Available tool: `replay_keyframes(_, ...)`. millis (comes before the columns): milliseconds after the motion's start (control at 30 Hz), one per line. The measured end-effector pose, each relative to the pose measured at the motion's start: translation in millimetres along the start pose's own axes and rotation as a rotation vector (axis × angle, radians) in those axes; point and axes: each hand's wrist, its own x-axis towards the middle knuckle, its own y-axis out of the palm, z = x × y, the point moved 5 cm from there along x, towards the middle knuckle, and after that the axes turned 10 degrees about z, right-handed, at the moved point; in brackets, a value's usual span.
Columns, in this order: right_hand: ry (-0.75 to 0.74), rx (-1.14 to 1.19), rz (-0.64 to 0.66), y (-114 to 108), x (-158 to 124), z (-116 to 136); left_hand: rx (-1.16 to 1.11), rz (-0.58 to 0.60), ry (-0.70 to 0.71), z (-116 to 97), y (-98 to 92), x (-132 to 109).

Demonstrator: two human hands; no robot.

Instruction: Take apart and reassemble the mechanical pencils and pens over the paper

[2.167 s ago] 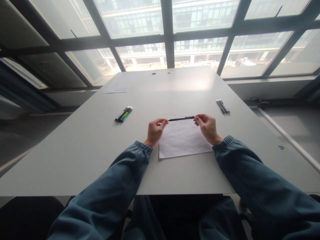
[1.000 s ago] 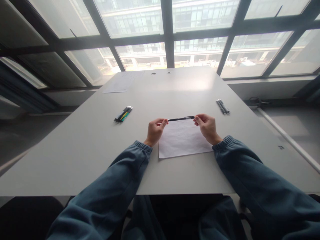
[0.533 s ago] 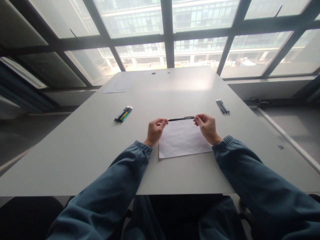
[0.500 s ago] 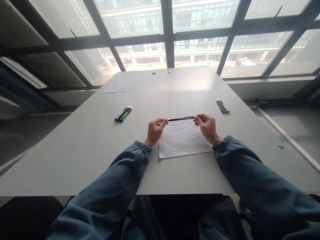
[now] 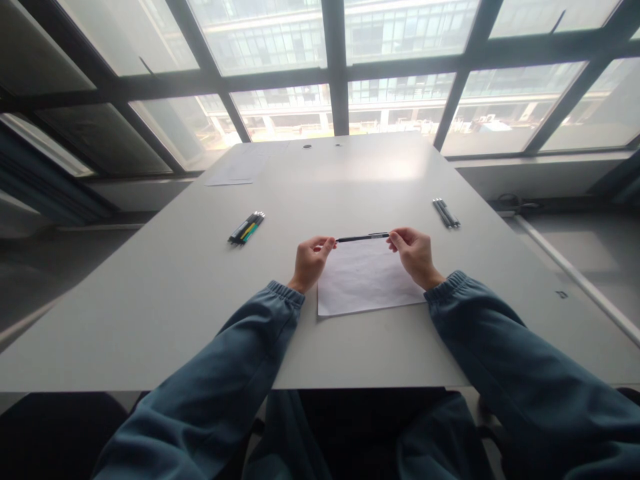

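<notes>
A dark pen (image 5: 361, 237) is stretched level between my two hands, over the far edge of a white paper sheet (image 5: 370, 280). My left hand (image 5: 313, 260) pinches its left end with thumb and fingers. At the other end, the one with the clip, my right hand (image 5: 413, 253) is closed in the same kind of pinch. Both tips of the pen are hidden by my fingers. The sheet lies flat on the table between my wrists.
On the white table (image 5: 150, 320), several pens (image 5: 247, 228) lie side by side to the left, some with yellow and green parts. Another group of grey pens (image 5: 446, 213) lies to the right. More paper (image 5: 233, 167) rests at the far left, near the windows (image 5: 280, 113).
</notes>
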Motion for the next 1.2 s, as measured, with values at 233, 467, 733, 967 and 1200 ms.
replay_keyframes(233,-0.01,-0.013,0.006,-0.2,-0.1,-0.3,-0.002,0.006,0.006,0.9,0.2,-0.2)
replay_keyframes(467,-0.017,-0.037,0.007,-0.6,-0.2,0.8,-0.002,0.001,0.007,0.2,0.1,-0.1)
replay_keyframes(733,-0.011,-0.043,-0.003,-0.7,-0.2,1.4,0.002,0.007,0.006,-1.3,0.2,-0.4)
replay_keyframes(967,-0.017,-0.052,-0.004,-1.3,0.5,-1.3,-0.001,0.015,0.0,-0.4,0.9,0.2)
replay_keyframes(1200,-0.021,-0.056,-0.003,-1.3,0.3,-0.7,-0.004,0.007,-0.001,-0.3,0.8,-0.1)
